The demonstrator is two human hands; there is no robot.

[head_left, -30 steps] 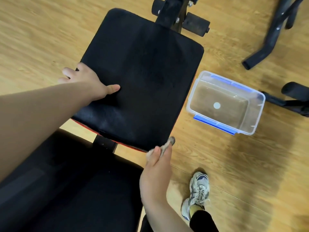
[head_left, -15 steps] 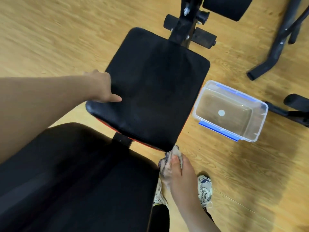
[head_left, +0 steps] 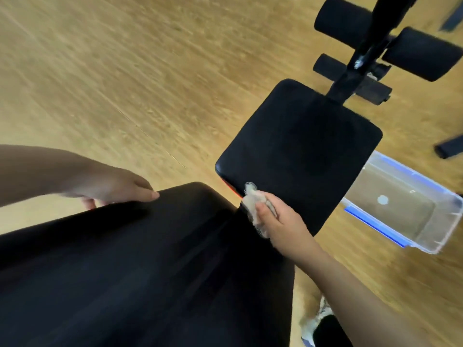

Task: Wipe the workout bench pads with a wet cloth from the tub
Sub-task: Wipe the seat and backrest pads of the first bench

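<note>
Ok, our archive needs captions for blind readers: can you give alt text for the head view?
A right hand presses a crumpled pale cloth at the gap between two black padded bench cushions, while the left hand rests on the nearer cushion. A clear plastic tub with blue clips sits on the wooden floor.

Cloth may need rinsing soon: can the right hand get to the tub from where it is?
Probably yes. The right hand, gripping the cloth, has only bare floor and the seat pad's corner between it and the open tub.

Tub (head_left: 426, 236) on floor (head_left: 125, 83) right of seat pad (head_left: 300, 151), back pad (head_left: 125, 271) nearer
</note>
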